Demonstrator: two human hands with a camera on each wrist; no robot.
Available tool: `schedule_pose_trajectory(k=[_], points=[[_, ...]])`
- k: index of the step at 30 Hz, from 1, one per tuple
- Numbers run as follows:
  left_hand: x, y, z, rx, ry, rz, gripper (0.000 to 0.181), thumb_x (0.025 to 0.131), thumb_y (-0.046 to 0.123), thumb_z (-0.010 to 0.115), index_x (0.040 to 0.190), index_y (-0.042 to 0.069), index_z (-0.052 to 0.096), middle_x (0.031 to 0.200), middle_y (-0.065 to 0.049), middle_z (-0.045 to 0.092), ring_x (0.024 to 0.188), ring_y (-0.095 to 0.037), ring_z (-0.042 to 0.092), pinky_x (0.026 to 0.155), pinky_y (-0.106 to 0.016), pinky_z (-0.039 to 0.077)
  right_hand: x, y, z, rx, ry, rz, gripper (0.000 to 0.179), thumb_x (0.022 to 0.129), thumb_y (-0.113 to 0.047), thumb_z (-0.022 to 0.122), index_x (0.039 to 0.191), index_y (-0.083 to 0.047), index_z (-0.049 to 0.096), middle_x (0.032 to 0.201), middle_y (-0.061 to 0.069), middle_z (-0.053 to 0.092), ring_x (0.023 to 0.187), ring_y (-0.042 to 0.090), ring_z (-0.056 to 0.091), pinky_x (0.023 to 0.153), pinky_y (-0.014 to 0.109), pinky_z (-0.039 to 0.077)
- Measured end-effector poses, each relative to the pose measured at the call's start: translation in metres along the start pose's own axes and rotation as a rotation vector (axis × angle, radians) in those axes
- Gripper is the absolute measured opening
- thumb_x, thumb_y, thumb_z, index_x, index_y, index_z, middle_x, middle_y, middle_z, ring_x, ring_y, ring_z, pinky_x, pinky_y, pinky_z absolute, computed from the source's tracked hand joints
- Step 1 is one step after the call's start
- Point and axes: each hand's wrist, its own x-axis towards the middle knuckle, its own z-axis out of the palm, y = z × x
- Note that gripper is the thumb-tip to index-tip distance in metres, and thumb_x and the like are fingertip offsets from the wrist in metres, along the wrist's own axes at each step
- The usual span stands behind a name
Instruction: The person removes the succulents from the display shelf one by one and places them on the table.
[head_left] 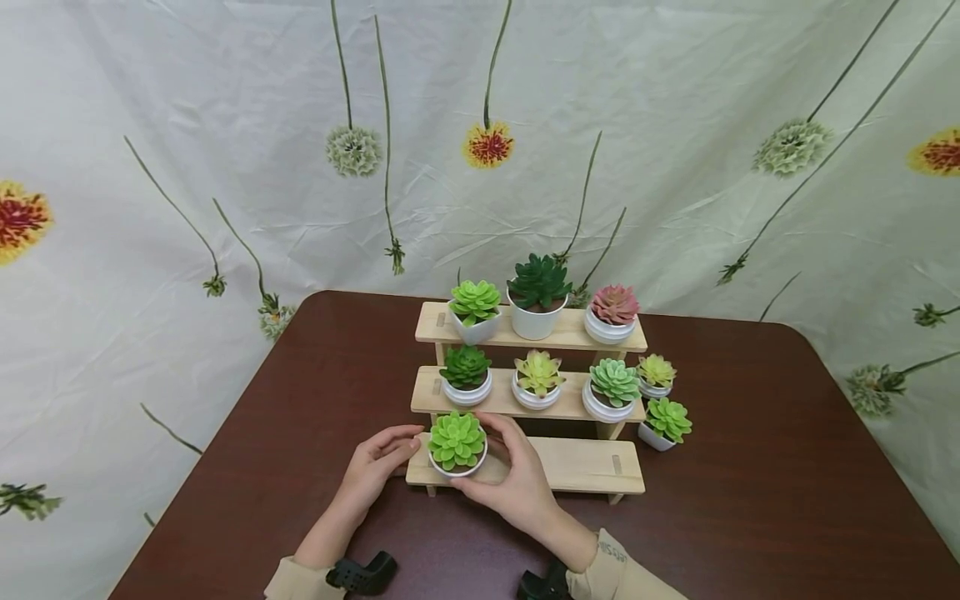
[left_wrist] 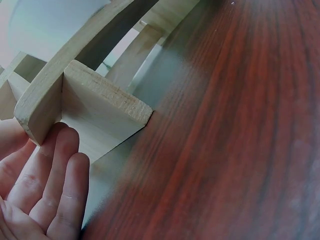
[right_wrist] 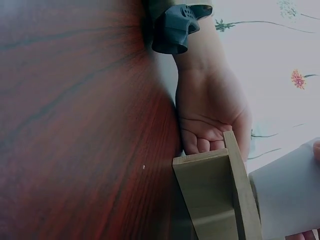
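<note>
A bright green potted succulent (head_left: 457, 442) in a white pot (right_wrist: 287, 192) sits at the left end of the lowest step of a tiered wooden plant stand (head_left: 588, 465). My right hand (head_left: 517, 479) grips this pot from the right, thumb in front and fingers behind. At the stand's left end, my left hand (head_left: 375, 467) holds the edge of the lowest step. In the left wrist view, fingertips (left_wrist: 65, 140) reach under the board (left_wrist: 37, 110), beside its support leg (left_wrist: 105, 107). The right wrist view shows the left palm (right_wrist: 212, 107) beyond the board's end.
Three potted succulents, including a dark green one (head_left: 536, 296), stand on the top step, and three more, one yellowish (head_left: 537, 379), on the middle step. Two small pots, one with a green succulent (head_left: 666, 425), stand on the brown table (head_left: 750, 483) right of the stand.
</note>
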Motion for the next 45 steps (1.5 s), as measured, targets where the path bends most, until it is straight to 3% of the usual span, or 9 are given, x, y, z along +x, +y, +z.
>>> schedule_pose_trajectory(k=[7, 14, 24, 31, 38, 45], points=[[-0.001, -0.001, 0.0, 0.008, 0.008, 0.004, 0.032, 0.09, 0.012, 0.062, 0.118, -0.004, 0.06, 0.103, -0.014, 0.067, 0.091, -0.015, 0.065, 0.073, -0.031, 0.054, -0.009, 0.021, -0.004, -0.023, 0.02, -0.016, 0.075, 0.067, -0.006, 0.085, 0.132, -0.007, 0.046, 0.129, 0.01, 0.05, 0.117, 0.021, 0.05, 0.097, 0.033, 0.043], [-0.002, -0.001, 0.0, 0.013, 0.009, 0.009, 0.032, 0.09, 0.012, 0.063, 0.118, -0.004, 0.06, 0.102, -0.012, 0.067, 0.09, -0.014, 0.065, 0.073, -0.031, 0.054, -0.016, 0.018, -0.013, 0.023, 0.026, -0.02, 0.075, 0.069, -0.01, 0.085, 0.134, -0.013, 0.046, 0.131, 0.005, 0.048, 0.119, 0.02, 0.049, 0.097, 0.032, 0.042], [-0.001, -0.002, 0.0, 0.014, 0.005, 0.007, 0.033, 0.09, 0.013, 0.063, 0.118, -0.004, 0.06, 0.102, -0.013, 0.067, 0.089, -0.014, 0.065, 0.073, -0.03, 0.054, -0.024, 0.009, -0.029, -0.008, 0.068, -0.049, 0.075, 0.069, -0.004, 0.084, 0.133, -0.006, 0.046, 0.13, 0.01, 0.048, 0.118, 0.018, 0.049, 0.097, 0.029, 0.042], [-0.001, -0.002, 0.0, 0.02, 0.005, 0.003, 0.033, 0.09, 0.014, 0.063, 0.119, -0.004, 0.06, 0.102, -0.013, 0.067, 0.089, -0.015, 0.064, 0.074, -0.03, 0.054, -0.029, -0.015, -0.039, -0.022, 0.104, -0.087, 0.074, 0.064, 0.011, 0.08, 0.128, 0.01, 0.044, 0.124, 0.02, 0.049, 0.115, 0.01, 0.049, 0.094, 0.023, 0.042], [0.0, -0.001, 0.0, 0.021, 0.012, -0.004, 0.033, 0.09, 0.014, 0.063, 0.118, -0.003, 0.06, 0.102, -0.013, 0.067, 0.089, -0.015, 0.064, 0.074, -0.03, 0.054, -0.039, 0.003, -0.049, -0.045, 0.139, -0.079, 0.079, 0.064, 0.005, 0.083, 0.132, 0.004, 0.044, 0.128, 0.014, 0.048, 0.117, 0.013, 0.049, 0.094, 0.021, 0.042], [0.0, 0.001, 0.001, 0.018, 0.017, -0.009, 0.033, 0.09, 0.013, 0.064, 0.118, -0.003, 0.061, 0.101, -0.012, 0.067, 0.089, -0.015, 0.064, 0.074, -0.03, 0.054, -0.049, 0.006, -0.058, -0.092, 0.198, -0.1, 0.08, 0.063, 0.006, 0.083, 0.133, 0.004, 0.044, 0.129, 0.017, 0.048, 0.117, 0.012, 0.048, 0.093, 0.019, 0.041]])
